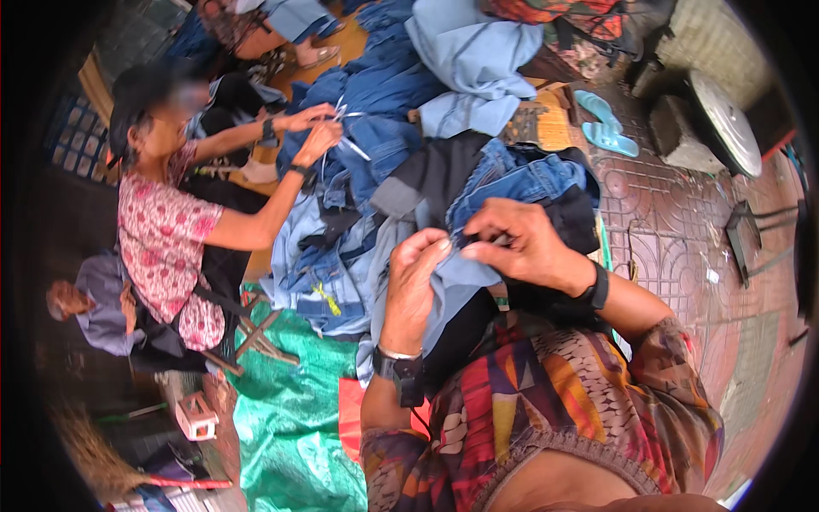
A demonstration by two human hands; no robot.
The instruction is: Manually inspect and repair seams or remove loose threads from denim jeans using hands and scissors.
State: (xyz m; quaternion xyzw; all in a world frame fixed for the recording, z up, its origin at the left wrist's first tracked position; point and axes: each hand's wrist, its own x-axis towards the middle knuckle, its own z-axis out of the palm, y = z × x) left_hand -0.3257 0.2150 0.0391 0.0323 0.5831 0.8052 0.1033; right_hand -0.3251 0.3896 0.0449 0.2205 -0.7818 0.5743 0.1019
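Both of the person's own hands meet over the near side of the heap, at a denim garment point(465, 275) gathered in front of the chest. The left hand point(413, 286) stands upright on the left of the cloth, its grip pinched together, thumb against fingers, on the garment's edge. The right hand point(531, 247) comes in from the right with fingers curled and thumb drawn close to them at the same spot; I cannot tell whether its grip is clamped on the cloth or on something small, since that point is dark and blurred. The garment is between the two hands, its pale blue part hanging down toward the lap.

The step in hand looks like fine fingertip work on one small place of the garment. The next move seems to call for the left grip to keep the edge steady while the right fingertips work close by, without tugging in the loose folds.

Beyond lies the denim pile point(367, 128), in darker and paler blues, with a black and grey garment point(439, 175) just past the hands. On the far left a co-worker point(166, 200) in a flowered top holds both hands close together at white strips point(351, 141) over the pile. A green sheet point(290, 418) spreads at near left, and blue slippers point(606, 125) lie at far right on the paved floor point(653, 235).
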